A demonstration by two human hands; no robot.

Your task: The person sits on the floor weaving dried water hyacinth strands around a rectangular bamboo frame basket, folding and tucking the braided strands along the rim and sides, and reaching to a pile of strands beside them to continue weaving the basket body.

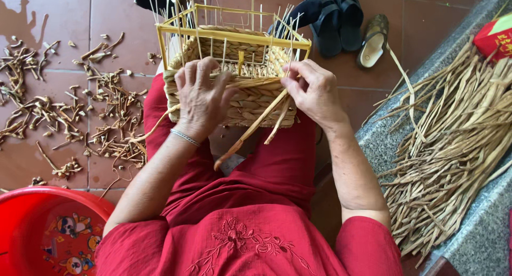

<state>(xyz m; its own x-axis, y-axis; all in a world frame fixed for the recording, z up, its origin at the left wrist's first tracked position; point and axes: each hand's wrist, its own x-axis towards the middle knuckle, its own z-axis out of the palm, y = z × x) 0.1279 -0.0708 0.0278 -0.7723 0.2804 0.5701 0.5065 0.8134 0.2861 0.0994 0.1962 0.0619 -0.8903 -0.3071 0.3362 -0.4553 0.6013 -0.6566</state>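
Observation:
A half-woven basket (pixel 250 102) of pale dried fibre rests on my lap, built around a yellow rectangular frame (pixel 234 34) with thin upright stakes. My left hand (pixel 201 97) lies flat against the near woven wall, fingers spread, pressing it. My right hand (pixel 313 90) pinches a flat dried strand (pixel 250 129) at the basket's right corner; the strand's loose end hangs down toward my knees. A silver bracelet (pixel 184 137) circles my left wrist.
A pile of dried strands (pixel 453 148) lies on the grey stone ledge (pixel 482 238) at right. Trimmed scraps (pixel 80 116) litter the tiled floor at left. A red plastic basin (pixel 42 228) sits bottom left. Dark sandals (pixel 341 20) stand beyond the basket.

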